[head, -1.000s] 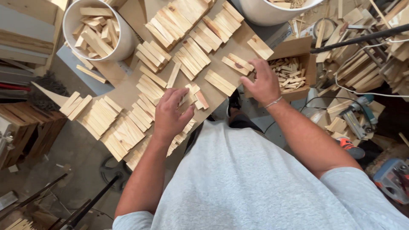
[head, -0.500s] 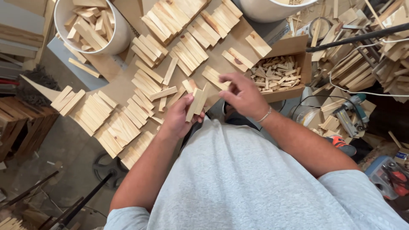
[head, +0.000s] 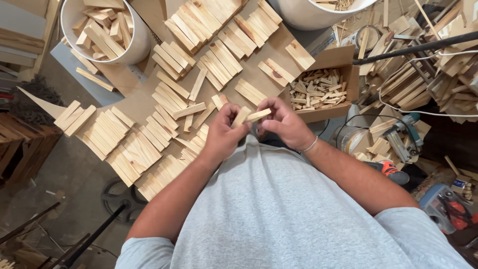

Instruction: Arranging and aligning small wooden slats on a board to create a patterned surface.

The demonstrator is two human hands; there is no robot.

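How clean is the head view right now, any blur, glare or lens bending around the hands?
Head view: sharp and evenly lit, with no glare. The left hand and right hand show no motion blur, nor do the wood blocks they hold. Wide-angle bending curves the edges, for instance at the white bucket. The floor at lower left is dimmer.

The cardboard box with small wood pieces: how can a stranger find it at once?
Start at the brown board covered with rows of flat wooden slats. At its right edge, beyond the right hand, sits the open cardboard box. Only it holds a loose heap of thin sticks; the white bucket holds bigger blocks.
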